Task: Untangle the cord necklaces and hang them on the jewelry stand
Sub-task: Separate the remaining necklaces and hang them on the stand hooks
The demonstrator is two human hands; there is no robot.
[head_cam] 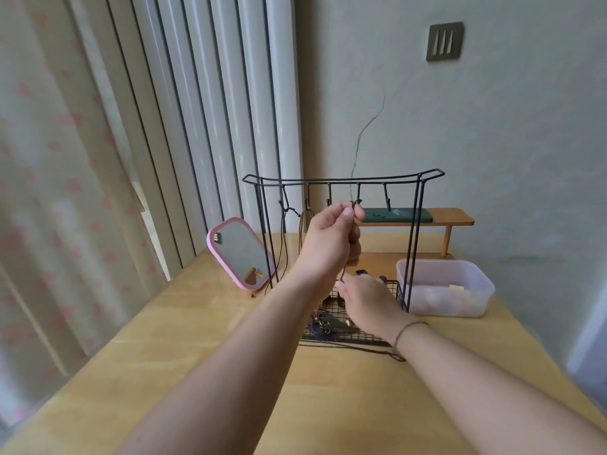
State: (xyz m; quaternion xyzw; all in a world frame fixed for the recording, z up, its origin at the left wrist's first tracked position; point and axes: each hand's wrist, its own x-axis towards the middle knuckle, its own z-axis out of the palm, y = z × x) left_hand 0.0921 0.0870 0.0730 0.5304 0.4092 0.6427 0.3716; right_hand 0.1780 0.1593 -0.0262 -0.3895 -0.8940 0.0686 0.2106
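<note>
Left hand [331, 233], frame centre, pinching cord necklace [350, 254] loop at hook on jewelry stand [345, 181]. Right hand [364, 298], lower centre, fingers curling near hanging cord; actual grip unclear. Advice: be seating loop fully over hook, keeping lower end clear of tangle in wire basket [395, 289].

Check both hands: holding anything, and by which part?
The left hand pinches a dark cord necklace at its top, up by a hook of the jewelry stand. The right hand seems to grip the cord lower down; blurred.
</note>
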